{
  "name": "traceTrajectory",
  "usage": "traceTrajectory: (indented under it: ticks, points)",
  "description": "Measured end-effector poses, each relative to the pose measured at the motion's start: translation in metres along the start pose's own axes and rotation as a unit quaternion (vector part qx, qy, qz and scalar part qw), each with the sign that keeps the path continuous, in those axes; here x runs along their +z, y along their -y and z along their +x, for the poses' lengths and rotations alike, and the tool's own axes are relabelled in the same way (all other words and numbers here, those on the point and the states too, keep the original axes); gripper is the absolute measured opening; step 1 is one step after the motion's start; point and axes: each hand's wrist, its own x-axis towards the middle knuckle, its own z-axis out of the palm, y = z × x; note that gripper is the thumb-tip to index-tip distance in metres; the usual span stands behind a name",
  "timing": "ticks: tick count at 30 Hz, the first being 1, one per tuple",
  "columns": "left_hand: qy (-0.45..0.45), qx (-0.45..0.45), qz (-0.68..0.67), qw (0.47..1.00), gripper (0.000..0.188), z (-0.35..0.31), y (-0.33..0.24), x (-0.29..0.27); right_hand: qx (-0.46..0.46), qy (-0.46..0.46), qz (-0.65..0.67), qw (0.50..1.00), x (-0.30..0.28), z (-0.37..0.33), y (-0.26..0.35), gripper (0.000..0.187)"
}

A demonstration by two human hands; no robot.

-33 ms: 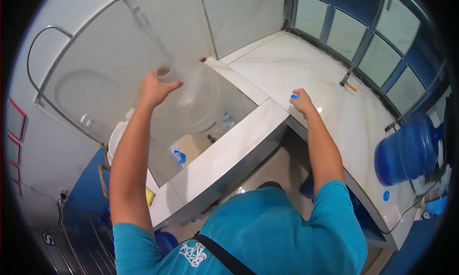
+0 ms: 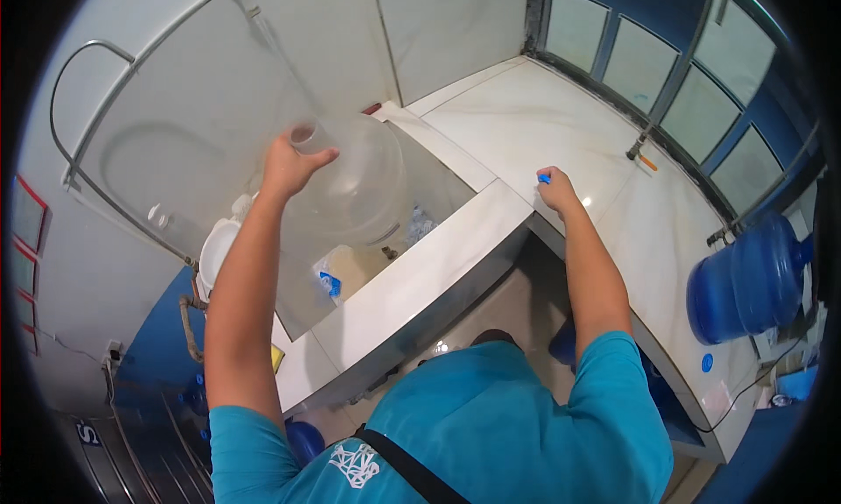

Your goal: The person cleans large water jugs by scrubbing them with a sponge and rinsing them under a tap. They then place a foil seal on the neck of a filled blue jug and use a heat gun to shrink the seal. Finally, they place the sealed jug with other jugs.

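My left hand [image 2: 292, 166] is closed round the neck of a large clear water jug [image 2: 359, 175], its thumb pointing right. The jug leans inside a tiled basin [image 2: 438, 263], neck toward the upper left, its outline slightly blurred. Over the white tiled counter on the right, my right hand [image 2: 555, 191] is closed in a fist. A small blue piece [image 2: 544, 179] shows between its fingers; most of it is hidden, so its kind is unclear. In the basin, near the jug, lie a pale container with a blue label [image 2: 329, 283] and a crumpled clear plastic piece [image 2: 420, 225].
A blue water jug [image 2: 749, 280] lies on the counter's right side, with a round blue cap [image 2: 707, 362] nearby. A tap with an orange handle [image 2: 647, 162] stands near the window. Pipes [image 2: 114, 101] run along the left wall above a white bowl [image 2: 217, 252].
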Motion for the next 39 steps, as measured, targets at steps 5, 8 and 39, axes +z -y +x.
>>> traceTrajectory:
  ticks: [5,8,39]
  points:
    - [-0.029,-0.080,-0.024,0.996,0.071,-0.022,0.074,0.049,-0.055,0.064,-0.110,0.990,0.025,0.028,0.021,0.040]
    - [-0.038,-0.104,-0.030,0.993,0.071,-0.024,0.096,0.081,0.000,0.031,-0.162,0.986,0.046,0.051,0.045,0.042]
    - [0.206,-0.109,0.264,0.936,0.057,0.091,0.139,0.138,-0.060,0.129,-0.041,0.989,0.072,0.157,-0.010,0.053]
